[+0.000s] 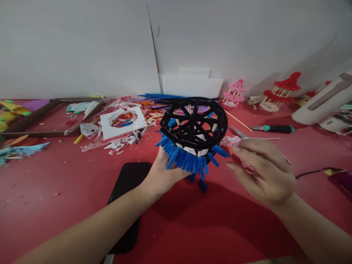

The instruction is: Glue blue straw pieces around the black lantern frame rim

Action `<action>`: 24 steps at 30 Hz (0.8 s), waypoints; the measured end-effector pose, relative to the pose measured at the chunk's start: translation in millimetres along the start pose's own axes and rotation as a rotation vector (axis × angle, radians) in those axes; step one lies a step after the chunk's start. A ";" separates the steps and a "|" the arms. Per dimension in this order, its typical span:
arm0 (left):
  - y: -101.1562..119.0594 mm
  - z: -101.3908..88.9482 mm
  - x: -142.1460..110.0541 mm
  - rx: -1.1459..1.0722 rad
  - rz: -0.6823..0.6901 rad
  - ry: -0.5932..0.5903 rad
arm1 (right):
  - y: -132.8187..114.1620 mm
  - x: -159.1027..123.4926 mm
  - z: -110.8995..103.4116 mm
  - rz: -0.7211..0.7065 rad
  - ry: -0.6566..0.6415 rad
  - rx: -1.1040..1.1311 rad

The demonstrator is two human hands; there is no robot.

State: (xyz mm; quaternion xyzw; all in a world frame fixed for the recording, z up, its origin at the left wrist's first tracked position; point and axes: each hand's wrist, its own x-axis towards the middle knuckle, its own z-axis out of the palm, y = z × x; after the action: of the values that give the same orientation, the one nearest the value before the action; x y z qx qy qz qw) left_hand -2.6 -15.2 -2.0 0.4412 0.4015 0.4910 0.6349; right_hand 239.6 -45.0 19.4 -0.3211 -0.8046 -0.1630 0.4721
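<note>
My left hand grips from below a round craft piece: a black pipe-cleaner wheel with crossing spokes, wooden sticks and a fringe of blue pipe-cleaner ends. It is held tilted above the red table. My right hand hovers just right of the piece, fingers curled loosely; a pink and orange thing shows at its fingertips, but I cannot make out whether the hand holds it.
A black phone lies under my left forearm. Behind are scraps of plastic and straws, a white card frame, scissors, red and pink stick pagodas, and a white machine at right.
</note>
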 end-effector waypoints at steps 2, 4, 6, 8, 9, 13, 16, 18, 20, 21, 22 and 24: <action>0.9 -0.3 -0.1 0.037 -0.004 -0.043 | -0.8 -0.1 0.1 -0.022 -0.012 0.009; 2.0 -0.6 0.4 0.071 0.014 -0.086 | -1.5 -0.8 1.2 -0.024 0.003 0.019; 2.7 -0.5 1.4 0.087 0.054 -0.115 | -3.7 -1.1 2.9 -0.003 0.041 0.005; 3.0 0.0 2.3 0.096 0.076 -0.125 | -7.1 -0.5 4.7 0.026 0.089 -0.009; 2.9 0.2 2.6 0.102 0.078 -0.126 | -8.7 -0.1 5.3 0.034 0.107 -0.010; 2.1 0.3 2.6 0.131 0.056 -0.120 | -11.6 0.4 5.7 0.025 0.114 -0.019; 2.1 -0.5 2.5 0.156 0.046 -0.144 | -10.4 -2.2 5.0 0.001 0.110 -0.057; 3.0 -0.5 2.4 0.173 0.038 -0.152 | -9.5 -4.0 4.8 -0.025 0.108 -0.069; 4.3 -0.1 1.9 0.176 0.028 -0.149 | -9.2 -4.5 4.7 -0.049 0.112 -0.074; 4.7 0.1 1.5 0.169 0.025 -0.144 | -9.3 -4.3 4.6 -0.058 0.111 -0.077; 4.9 0.2 1.1 0.159 0.019 -0.138 | -9.4 -3.9 4.5 -0.067 0.109 -0.079; 4.1 -0.1 0.4 0.131 0.008 -0.133 | -9.6 -2.7 3.8 -0.080 0.097 -0.086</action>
State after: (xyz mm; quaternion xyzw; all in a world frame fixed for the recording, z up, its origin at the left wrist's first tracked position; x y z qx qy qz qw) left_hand -3.8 -14.2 1.9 0.5148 0.3879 0.4359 0.6281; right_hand 231.6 -50.9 15.6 -0.3005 -0.7854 -0.2314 0.4892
